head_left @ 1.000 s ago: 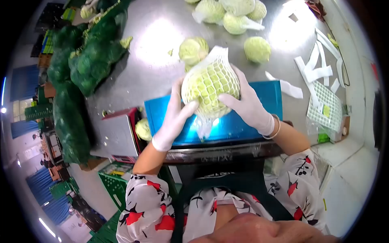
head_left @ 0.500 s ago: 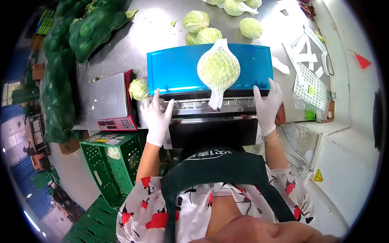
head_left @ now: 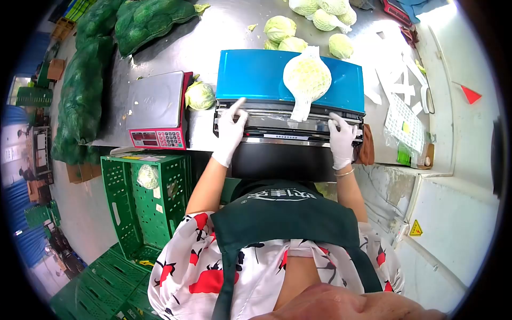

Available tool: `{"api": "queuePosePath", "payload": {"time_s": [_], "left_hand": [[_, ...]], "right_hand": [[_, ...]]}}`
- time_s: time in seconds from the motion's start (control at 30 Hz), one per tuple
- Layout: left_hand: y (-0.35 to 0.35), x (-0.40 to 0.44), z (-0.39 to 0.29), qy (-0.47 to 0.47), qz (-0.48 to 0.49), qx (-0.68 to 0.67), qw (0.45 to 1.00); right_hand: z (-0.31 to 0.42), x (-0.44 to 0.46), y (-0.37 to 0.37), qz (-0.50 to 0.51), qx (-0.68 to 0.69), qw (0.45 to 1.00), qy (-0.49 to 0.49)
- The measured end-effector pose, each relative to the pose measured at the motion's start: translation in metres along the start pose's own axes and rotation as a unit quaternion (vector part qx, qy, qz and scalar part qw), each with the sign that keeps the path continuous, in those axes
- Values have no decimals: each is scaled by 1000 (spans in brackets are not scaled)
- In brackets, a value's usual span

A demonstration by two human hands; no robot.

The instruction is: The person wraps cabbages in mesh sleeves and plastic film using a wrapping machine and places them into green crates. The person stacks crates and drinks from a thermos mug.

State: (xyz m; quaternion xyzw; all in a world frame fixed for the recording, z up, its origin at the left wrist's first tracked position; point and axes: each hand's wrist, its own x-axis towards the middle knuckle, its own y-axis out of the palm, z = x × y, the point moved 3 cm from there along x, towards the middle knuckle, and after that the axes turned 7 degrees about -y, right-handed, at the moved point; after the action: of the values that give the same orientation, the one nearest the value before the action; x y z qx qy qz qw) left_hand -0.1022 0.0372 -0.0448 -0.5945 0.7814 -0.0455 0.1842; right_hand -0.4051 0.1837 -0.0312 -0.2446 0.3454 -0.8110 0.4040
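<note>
First inspector: Materials and shapes?

Second inspector: One round, pale netted cabbage (head_left: 308, 77), its white mesh drawn into a narrow tail (head_left: 301, 110). It lies right of centre on the smooth blue top of a boxy machine (head_left: 250, 74), the tail reaching over the metal front strip (head_left: 266, 119).

First inspector: Hands?

Second inspector: Both thinly gloved in white and clear of that cabbage. Left hand (head_left: 231, 130): at the strip's left end, forefinger extended, thumb parted from it, nothing seen in hold. Right hand (head_left: 342, 140): at the right end, fingers half bent; whether they pinch anything, I cannot tell.

First inspector: Counts?

Second inspector: One flat-plated scale (head_left: 156, 98), red-bodied. One bare cabbage (head_left: 200, 96) between scale and machine. Behind the machine, three clustered cabbages (head_left: 280, 28) and a fourth, single cabbage (head_left: 341, 46) to their right. Netted group (head_left: 326, 20) beyond: number uncertain. One perforated green crate (head_left: 112, 181), one crated cabbage (head_left: 148, 176) visible inside.

First inspector: Surface and room?

Second inspector: Table (head_left: 229, 37): grey metal, glossy, strong glare, leaf scraps. On its right, flat white strips (head_left: 405, 80) and one gridded sheet (head_left: 404, 125). At left, bulging green mesh sacks (head_left: 154, 24). Pale wall at right, one red triangle (head_left: 470, 95).
</note>
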Motion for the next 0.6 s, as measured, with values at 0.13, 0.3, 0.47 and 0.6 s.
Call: {"api": "queuePosePath", "payload": {"time_s": [0.13,0.3,0.47,0.6], "left_hand": [[-9,-15,-29,-68,177,-211,959],[-42,-44,-79,20,359,-160,919],[-33,0,-161,203,267,-78,939],[38,101,-140,325,193,206,902]], "right_hand": [[16,0,-55,116,241,949,-168],[51,-25,-142,286,367,879,-103],[35,50,-179,197,440,856,-189],[72,144,-76,229,79,921,-306]]}}
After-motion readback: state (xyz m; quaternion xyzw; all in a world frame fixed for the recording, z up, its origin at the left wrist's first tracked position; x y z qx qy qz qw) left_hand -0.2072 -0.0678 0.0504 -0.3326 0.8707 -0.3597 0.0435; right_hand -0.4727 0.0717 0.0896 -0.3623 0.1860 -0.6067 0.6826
